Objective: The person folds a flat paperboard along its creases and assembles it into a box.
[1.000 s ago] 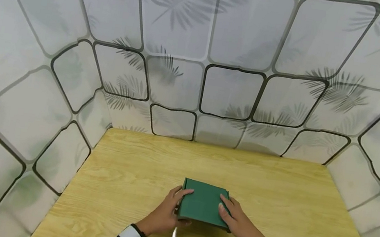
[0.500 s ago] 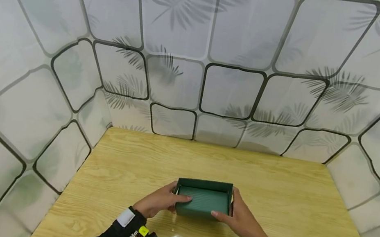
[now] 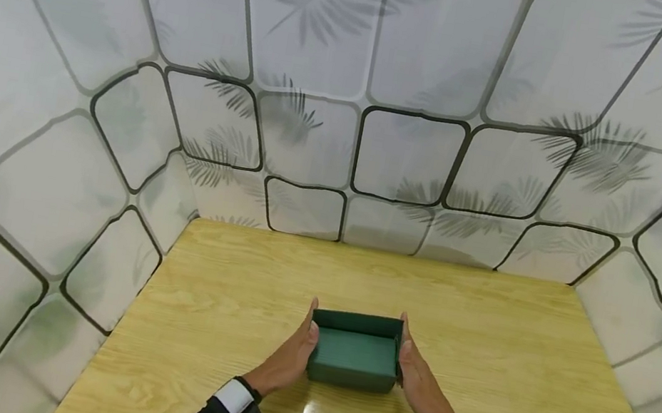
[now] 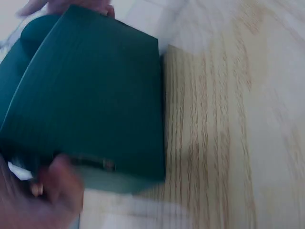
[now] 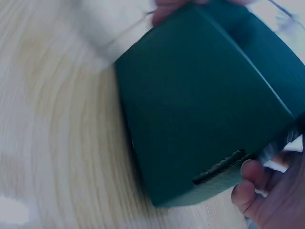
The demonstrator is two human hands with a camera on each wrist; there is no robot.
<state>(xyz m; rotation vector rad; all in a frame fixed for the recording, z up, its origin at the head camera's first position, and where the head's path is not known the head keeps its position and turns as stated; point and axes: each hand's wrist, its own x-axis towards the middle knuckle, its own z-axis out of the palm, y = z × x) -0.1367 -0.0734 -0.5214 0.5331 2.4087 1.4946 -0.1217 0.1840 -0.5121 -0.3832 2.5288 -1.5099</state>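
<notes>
A green cardboard box [image 3: 350, 376] stands low over the wooden table, its open top and plain inside facing me. My left hand [image 3: 293, 351] holds its left side, thumb along the wall and a fingertip showing past the back corner. On the opposite side my right hand [image 3: 424, 386] holds the box in the same way. In the right wrist view, curled fingertips [image 5: 249, 183] sit at the box's lower edge, beside a narrow slot in the cardboard. Blurred left fingers [image 4: 62, 179] lie at the matching edge in the left wrist view.
The light wooden table [image 3: 229, 277] spreads around the box. Behind it and along both sides hangs patterned white fabric [image 3: 407, 157] with leaf prints. A bright reflection lies on the table between the wrists, each of which wears a black strap with a camera.
A flat green face of the box was uppermost at first; then the box turned so its open inside shows. Both thumbs have since moved from over the front wall to the sides.
</notes>
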